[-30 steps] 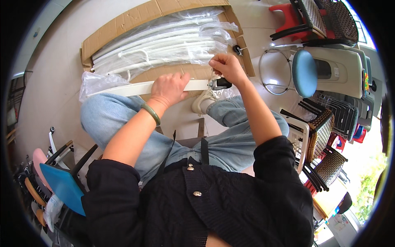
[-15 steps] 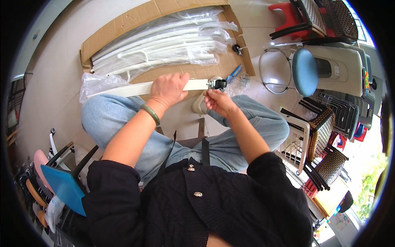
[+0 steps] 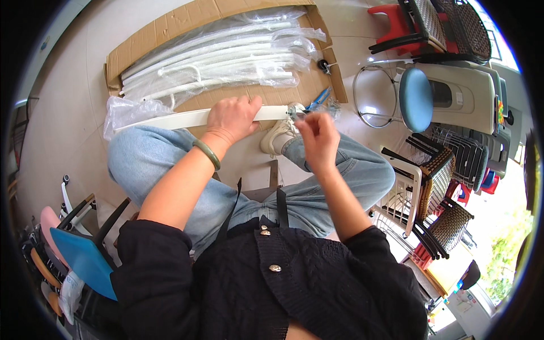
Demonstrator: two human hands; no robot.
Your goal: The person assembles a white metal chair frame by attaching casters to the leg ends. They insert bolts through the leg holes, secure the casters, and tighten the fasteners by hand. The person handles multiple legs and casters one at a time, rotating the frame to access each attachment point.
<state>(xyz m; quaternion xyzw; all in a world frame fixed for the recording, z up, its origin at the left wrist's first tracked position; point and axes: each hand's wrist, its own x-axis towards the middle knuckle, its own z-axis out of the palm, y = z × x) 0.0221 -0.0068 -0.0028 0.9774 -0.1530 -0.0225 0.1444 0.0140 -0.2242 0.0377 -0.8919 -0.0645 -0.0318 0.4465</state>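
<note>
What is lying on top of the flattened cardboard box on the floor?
On the cardboard lie white tubes in clear plastic wrap, a small caster and a blue-handled tool. The wrap hides anything beneath it.

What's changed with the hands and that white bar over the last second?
The right hand came back from the plastic-wrapped white tubes on the cardboard to the caster at the end of the white bar, and its fingertips now work at that end. The left hand stayed gripping the bar across the lap. The blue-handled tool lies where it was half a second ago.
</note>
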